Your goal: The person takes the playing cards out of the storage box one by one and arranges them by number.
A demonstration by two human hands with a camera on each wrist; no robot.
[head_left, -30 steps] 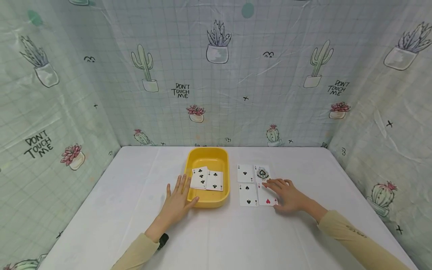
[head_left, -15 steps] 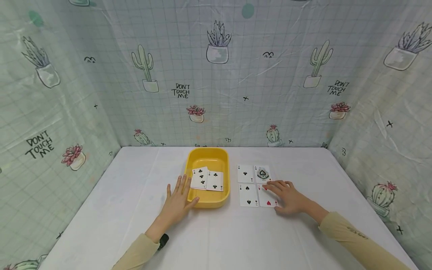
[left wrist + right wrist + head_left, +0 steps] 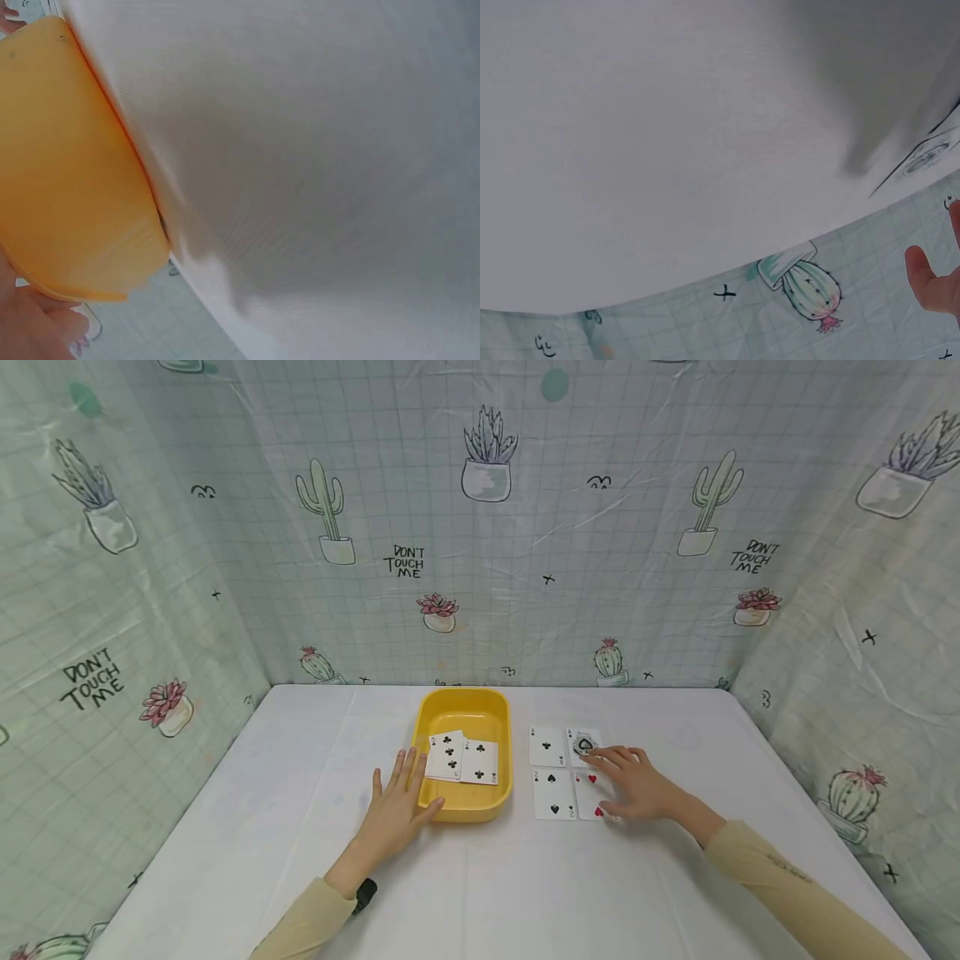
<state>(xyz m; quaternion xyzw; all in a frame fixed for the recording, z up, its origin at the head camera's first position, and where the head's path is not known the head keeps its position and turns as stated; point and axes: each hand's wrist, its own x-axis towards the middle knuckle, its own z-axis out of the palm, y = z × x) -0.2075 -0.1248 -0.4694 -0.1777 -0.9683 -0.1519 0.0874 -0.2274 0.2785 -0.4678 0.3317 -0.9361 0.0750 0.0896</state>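
Observation:
In the head view, my left hand lies with its fingers spread over the left rim of a yellow plastic tray. Inside that tray are a three of clubs and a two of clubs. The left wrist view has the tray's outer wall, with fingers at its rim. Right of the tray, an ace of clubs, ace of spades, two of spades and two of hearts lie face up. My right hand, fingers loosely bent, hovers close over the hearts card, fingertips near the ace of spades.
A white cloth covers the table. Patterned cactus curtains stand behind it and on both sides. In the right wrist view, the ace of spades shows at the right edge, near the table's rim.
My right hand has shifted up and slightly left, from the two of hearts toward the ace of spades. More of the hearts card shows. The left hand and tray stay put.

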